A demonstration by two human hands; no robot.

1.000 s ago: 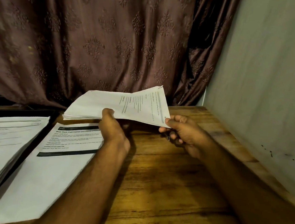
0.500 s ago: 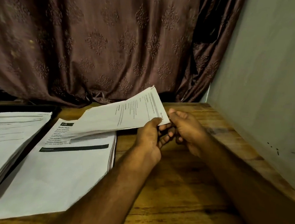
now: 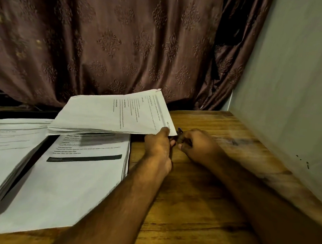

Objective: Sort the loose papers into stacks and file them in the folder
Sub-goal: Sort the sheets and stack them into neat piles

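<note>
My left hand pinches the near right corner of a bundle of printed papers. The bundle is held low, and its left part overlaps the far end of a middle paper stack whose top sheet has a black bar. My right hand sits just right of that corner, off the paper. Its fingers are curled round a small dark object that I cannot identify. A thicker paper stack lies at the far left. A dark flat thing, possibly the folder, shows between the two stacks.
All of this lies on a wooden table. A brown patterned curtain hangs along the table's far edge. A grey wall runs close along the right edge.
The bundle has come down from mid-air onto the middle stack. My left hand slid from its near left part to the right corner. My right hand let go of that corner.
</note>
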